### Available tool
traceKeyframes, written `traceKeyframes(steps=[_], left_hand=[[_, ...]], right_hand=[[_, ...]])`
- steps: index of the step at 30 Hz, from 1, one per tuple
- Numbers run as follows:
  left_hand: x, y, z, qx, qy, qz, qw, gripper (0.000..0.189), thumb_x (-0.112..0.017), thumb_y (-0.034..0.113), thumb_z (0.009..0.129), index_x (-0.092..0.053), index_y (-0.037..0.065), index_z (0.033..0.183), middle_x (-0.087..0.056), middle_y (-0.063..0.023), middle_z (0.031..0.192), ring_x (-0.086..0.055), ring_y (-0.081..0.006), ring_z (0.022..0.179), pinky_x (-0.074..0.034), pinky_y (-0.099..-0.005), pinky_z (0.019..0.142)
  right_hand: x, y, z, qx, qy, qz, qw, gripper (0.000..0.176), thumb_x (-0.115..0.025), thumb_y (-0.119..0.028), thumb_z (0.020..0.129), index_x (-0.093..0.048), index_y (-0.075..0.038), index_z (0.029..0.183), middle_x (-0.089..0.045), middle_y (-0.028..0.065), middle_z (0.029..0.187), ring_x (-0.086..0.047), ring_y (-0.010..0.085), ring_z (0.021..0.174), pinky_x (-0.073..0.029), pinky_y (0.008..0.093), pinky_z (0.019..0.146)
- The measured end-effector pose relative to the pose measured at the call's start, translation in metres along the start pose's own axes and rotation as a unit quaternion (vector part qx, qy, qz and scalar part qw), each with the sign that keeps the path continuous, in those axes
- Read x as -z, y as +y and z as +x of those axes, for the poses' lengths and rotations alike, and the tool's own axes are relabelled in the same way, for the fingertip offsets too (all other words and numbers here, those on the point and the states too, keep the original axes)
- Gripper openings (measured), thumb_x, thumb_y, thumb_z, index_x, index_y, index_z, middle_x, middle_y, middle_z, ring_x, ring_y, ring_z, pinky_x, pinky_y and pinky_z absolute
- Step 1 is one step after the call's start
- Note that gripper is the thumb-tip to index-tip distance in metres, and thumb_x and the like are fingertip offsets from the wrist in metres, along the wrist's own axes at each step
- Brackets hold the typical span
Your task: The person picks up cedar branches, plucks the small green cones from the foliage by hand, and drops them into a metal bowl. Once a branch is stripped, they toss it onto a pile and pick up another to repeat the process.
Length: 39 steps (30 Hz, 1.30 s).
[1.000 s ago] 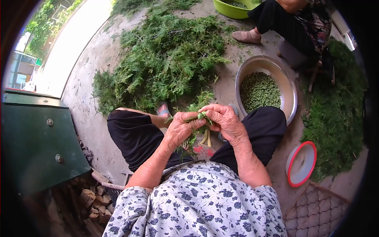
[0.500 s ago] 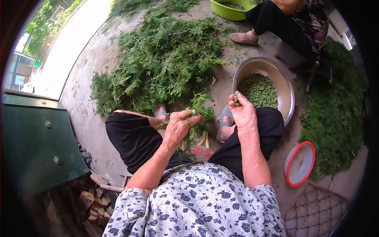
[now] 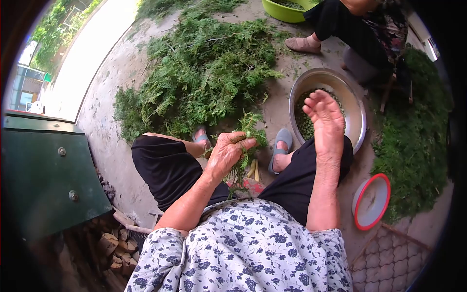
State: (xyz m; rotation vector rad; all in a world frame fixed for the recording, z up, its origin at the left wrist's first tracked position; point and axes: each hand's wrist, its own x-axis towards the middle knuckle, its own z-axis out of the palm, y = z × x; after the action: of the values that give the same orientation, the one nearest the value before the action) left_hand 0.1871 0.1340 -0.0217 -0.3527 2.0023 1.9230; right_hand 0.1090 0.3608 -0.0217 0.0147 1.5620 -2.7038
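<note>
My left hand (image 3: 227, 155) is closed around a leafy evergreen sprig (image 3: 238, 176), whose green tips stick out above and below the fingers. Over the metal basin (image 3: 359, 104) on my right is my right hand (image 3: 325, 119), its fingers spread and slightly curled, with nothing visible in them. Small round green cones (image 3: 305, 127) lie in the basin, partly hidden behind that hand. Beyond my feet spreads a large heap of cut evergreen branches (image 3: 209, 73).
Another person (image 3: 335, 22) sits at the upper right beside a lime-green basin (image 3: 284, 13). A red-rimmed bowl (image 3: 372, 202) stands right of my knee, near more evergreen branches (image 3: 413, 151). Chopped firewood (image 3: 116, 250) and a green metal box (image 3: 48, 175) are on the left.
My right hand has moved up and right over the metal basin and opened; the green cones it was pinching no longer show in it. My left hand still grips the sprig, shifted slightly right.
</note>
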Motion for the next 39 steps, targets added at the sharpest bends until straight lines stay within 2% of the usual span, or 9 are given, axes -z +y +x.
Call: traceKeyframes(steps=[4,12,14,18,24,30,36,38,39], left_hand=[[-0.002,0.004,-0.002,-0.005,0.002,-0.008,1.0,0.018,-0.062,0.02,0.084,-0.068,0.002,0.085,-0.052,0.0031,0.059,-0.043,-0.0036,0.052,-0.032,-0.0205,0.046],[0.004,0.004,-0.001,-0.098,-0.049,0.13,0.985,0.023,-0.065,0.022,0.082,-0.065,-0.001,0.087,-0.059,-0.0027,0.067,-0.048,-0.008,0.061,-0.04,-0.0262,0.058],[0.004,-0.002,0.002,-0.026,0.0,-0.004,1.0,0.022,-0.066,0.021,0.082,-0.066,-0.001,0.085,-0.056,0.0015,0.065,-0.047,-0.0065,0.059,-0.038,-0.0219,0.053],[0.021,0.015,-0.001,0.003,0.031,-0.167,0.985,0.024,-0.061,0.021,0.085,-0.062,-0.003,0.084,-0.043,0.0041,0.055,-0.034,-0.0045,0.046,-0.031,-0.0219,0.048],[0.043,0.003,0.013,-0.082,-0.037,-0.338,0.937,0.027,-0.057,0.024,0.087,-0.06,-0.002,0.088,-0.033,0.0066,0.046,-0.025,-0.0046,0.038,-0.025,-0.0245,0.045],[0.043,0.012,0.02,-0.13,-0.038,-0.414,0.9,0.028,-0.051,0.027,0.091,-0.058,-0.001,0.093,-0.031,0.0072,0.047,-0.023,-0.0055,0.04,-0.026,-0.0248,0.048],[0.034,0.019,0.02,-0.149,-0.018,-0.445,0.883,0.03,-0.047,0.028,0.093,-0.056,0.0,0.098,-0.031,0.0073,0.048,-0.023,-0.0057,0.04,-0.028,-0.0246,0.05],[0.031,0.024,0.016,-0.149,-0.006,-0.444,0.884,0.03,-0.046,0.029,0.094,-0.055,0.0,0.098,-0.031,0.0071,0.048,-0.024,-0.0056,0.041,-0.028,-0.0246,0.051],[0.031,0.025,0.015,-0.138,0.001,-0.438,0.888,0.03,-0.047,0.028,0.094,-0.055,0.0,0.098,-0.031,0.007,0.048,-0.024,-0.0057,0.041,-0.029,-0.0246,0.051]], right_hand=[[-0.057,0.014,-0.032,0.122,-0.251,-0.347,0.895,0.029,-0.07,-0.011,0.074,-0.064,-0.005,0.102,-0.056,0.0096,0.112,-0.057,0.0218,0.097,-0.047,0.0318,0.084],[-0.07,0.046,-0.037,0.066,-0.215,-0.354,0.908,0.014,-0.061,-0.013,0.082,-0.057,-0.001,0.081,-0.059,0.0114,0.079,-0.057,0.0249,0.071,-0.044,0.0338,0.062],[-0.071,0.044,-0.032,0.044,-0.162,-0.377,0.911,0.017,-0.059,-0.017,0.086,-0.056,-0.001,0.083,-0.058,0.0093,0.072,-0.058,0.0214,0.065,-0.044,0.0328,0.058],[-0.035,0.045,-0.008,-0.072,0.009,-0.092,0.993,0.016,-0.057,-0.019,0.089,-0.057,-0.003,0.088,-0.06,0.0034,0.072,-0.057,0.0067,0.055,-0.046,0.0189,0.048],[0.074,0.041,0.03,-0.081,0.282,0.414,0.862,0.064,-0.054,-0.036,0.088,-0.025,0.007,0.125,-0.047,0.0289,0.11,-0.054,0.0343,0.099,-0.048,0.0442,0.088],[0.028,0.099,-0.003,-0.161,0.213,0.211,0.94,0.026,-0.053,-0.02,0.09,-0.046,0.001,0.103,-0.053,0.0102,0.09,-0.059,0.0228,0.082,-0.052,0.0359,0.072],[-0.031,0.17,-0.073,-0.407,0.18,0.043,0.894,0.012,-0.053,-0.011,0.088,-0.052,-0.004,0.098,-0.055,0.0083,0.086,-0.059,0.0212,0.075,-0.052,0.0351,0.064],[-0.035,0.173,-0.078,-0.371,0.16,-0.016,0.915,0.02,-0.059,-0.009,0.083,-0.051,-0.002,0.1,-0.054,0.0101,0.087,-0.058,0.022,0.078,-0.051,0.0362,0.065],[-0.038,0.169,-0.075,-0.233,0.16,-0.237,0.929,0.026,-0.063,-0.007,0.079,-0.051,-0.001,0.101,-0.053,0.012,0.091,-0.057,0.0229,0.082,-0.049,0.0369,0.069]])
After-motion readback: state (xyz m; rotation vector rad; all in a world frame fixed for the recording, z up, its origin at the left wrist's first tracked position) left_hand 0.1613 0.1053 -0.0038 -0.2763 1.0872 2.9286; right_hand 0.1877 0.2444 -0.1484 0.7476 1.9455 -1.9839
